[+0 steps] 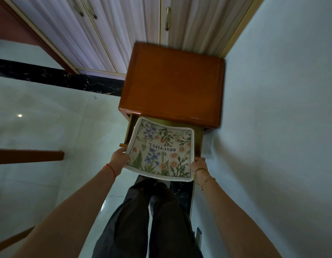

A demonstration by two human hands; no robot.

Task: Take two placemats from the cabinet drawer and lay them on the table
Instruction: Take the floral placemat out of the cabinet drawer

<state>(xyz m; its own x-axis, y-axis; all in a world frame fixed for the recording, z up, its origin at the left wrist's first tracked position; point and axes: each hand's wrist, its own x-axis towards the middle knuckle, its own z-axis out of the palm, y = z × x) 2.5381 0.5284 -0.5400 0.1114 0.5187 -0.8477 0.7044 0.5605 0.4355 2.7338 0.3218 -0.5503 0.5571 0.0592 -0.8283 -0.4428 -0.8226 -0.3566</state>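
The pale glossy tiled floor (pixel 49 112) is filling most of the view, with a dark marbled strip running across it toward the tall wardrobe with pale wood-grain doors and brass handles (pixel 124 30) at the far side. A plain light wall (pixel 282 108) is closing in on the right. Standing in the corner where wall meets wardrobe is the low reddish-brown polished wooden cabinet (pixel 172 82), its top bare, and its open drawer (pixel 197 138) is sticking out toward the person. No table can be made out for certain; brown wooden pieces are showing at the left edge.

Now the main item: the square cream placemat printed with blue and orange flowers and the word BEAUTIFUL (pixel 161 151) is hanging over the drawer's front edge, far edge above the drawer interior, near edge out over the person's dark trousers. It is sagging and curling between the grips, so it looks soft, light and floppy, probably fabric with some pile; holding opposite side edges looks the sensible way to keep it flat.

The left hand (pixel 119 158) is pinching the mat's left edge, fingers closed on it. The right hand (pixel 197 164) is gripping the right edge likewise. Whether a second mat is lying beneath is hidden.
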